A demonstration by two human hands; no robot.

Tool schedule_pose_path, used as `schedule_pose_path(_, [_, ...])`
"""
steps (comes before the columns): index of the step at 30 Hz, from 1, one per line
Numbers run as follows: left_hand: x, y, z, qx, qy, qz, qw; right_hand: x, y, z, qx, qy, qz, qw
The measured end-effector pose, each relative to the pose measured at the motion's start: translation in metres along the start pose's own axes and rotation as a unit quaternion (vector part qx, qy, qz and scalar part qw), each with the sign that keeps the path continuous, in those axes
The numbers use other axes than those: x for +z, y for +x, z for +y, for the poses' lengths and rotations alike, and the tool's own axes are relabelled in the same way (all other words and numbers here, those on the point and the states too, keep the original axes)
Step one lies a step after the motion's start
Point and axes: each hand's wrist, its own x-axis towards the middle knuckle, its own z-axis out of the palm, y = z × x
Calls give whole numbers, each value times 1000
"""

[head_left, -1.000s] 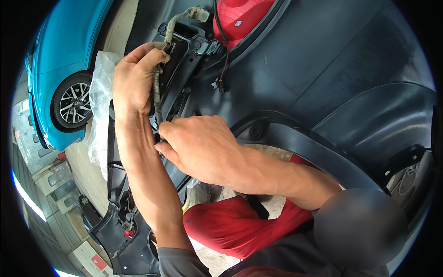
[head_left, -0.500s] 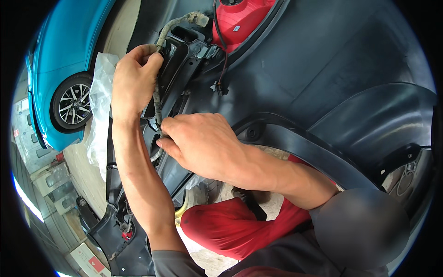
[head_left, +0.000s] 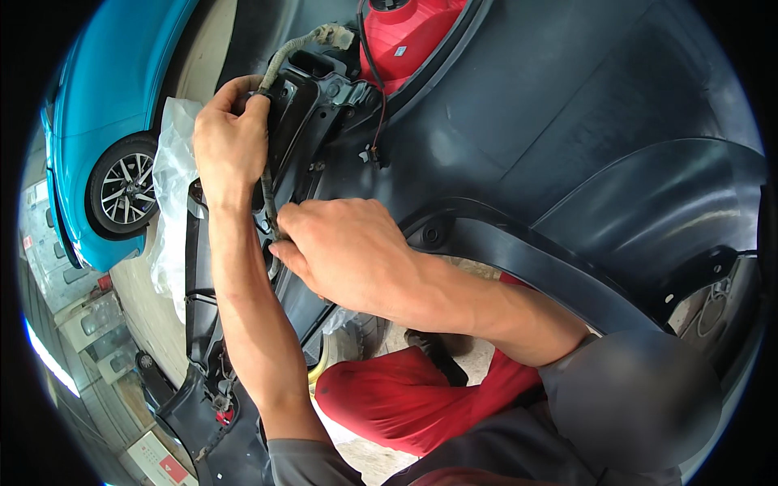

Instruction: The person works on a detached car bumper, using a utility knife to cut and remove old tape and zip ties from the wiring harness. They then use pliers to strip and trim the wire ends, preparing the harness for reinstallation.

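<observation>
My left hand [head_left: 231,142], fingers closed, grips a taped grey wiring harness [head_left: 288,50] near the upper part of a black bracket [head_left: 300,113]; its fingertips are partly hidden. Lower down the same harness, my right hand [head_left: 340,247] is closed on it with thumb and curled fingers. The bracket is fixed along a large dark moulded panel [head_left: 583,97]. Right of the harness's upper end is a red moulded part [head_left: 413,40], beside a thin dangling cable ending in a small connector [head_left: 373,156].
A blue car [head_left: 105,73] stands at the left beside a crumpled translucent plastic sheet [head_left: 170,227]. Red-trousered legs [head_left: 373,397] are below my right arm. Lower left lie more dark parts [head_left: 186,413] and a white box [head_left: 158,462]. A curved arch edge crosses the right.
Both hands stay closed on the harness. My left hand and the harness's upper length have shifted slightly left; the whole view has shifted a little.
</observation>
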Motion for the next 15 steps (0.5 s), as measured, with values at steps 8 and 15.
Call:
schedule_pose_path(8, [-28, -64, 16, 22, -106, 72, 992, -8, 4, 14, 21, -17, -49, 998])
schedule_pose_path(15, [-15, -182, 8, -226, -313, 53, 921, -22, 11, 0, 96, -17, -161, 982])
